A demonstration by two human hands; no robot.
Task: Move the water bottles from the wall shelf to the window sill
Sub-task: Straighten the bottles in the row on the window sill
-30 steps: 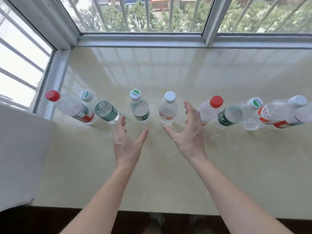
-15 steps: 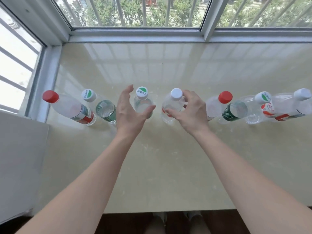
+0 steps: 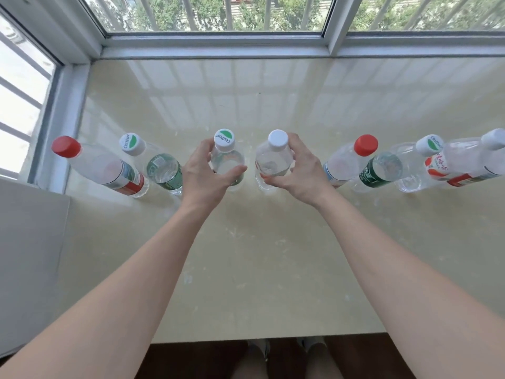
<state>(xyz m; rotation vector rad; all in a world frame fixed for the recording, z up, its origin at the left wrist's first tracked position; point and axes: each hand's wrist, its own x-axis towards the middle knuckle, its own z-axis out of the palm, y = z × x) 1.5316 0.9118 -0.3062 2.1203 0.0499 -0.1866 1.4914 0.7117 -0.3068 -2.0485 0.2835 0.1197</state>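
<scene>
Several water bottles stand upright in a row across the beige window sill (image 3: 246,255). My left hand (image 3: 203,177) is wrapped around the green-and-white-capped bottle (image 3: 225,149) in the middle. My right hand (image 3: 296,170) grips the white-capped bottle (image 3: 274,154) beside it. To the left stand a red-capped bottle (image 3: 98,164) and a green-labelled bottle (image 3: 155,165). To the right stand another red-capped bottle (image 3: 348,160), a green-labelled bottle (image 3: 388,165) and a red-and-white-labelled bottle (image 3: 464,162) at the frame edge.
Window frames (image 3: 213,47) with bars outside close off the sill at the back and on the left. A grey wall block (image 3: 30,255) juts in at the left. The sill's front edge drops to a dark wooden floor (image 3: 191,359), where my feet show.
Both hands reached forward from open above the sill and closed around the two middle bottles. The view shifted closer over the sill.
</scene>
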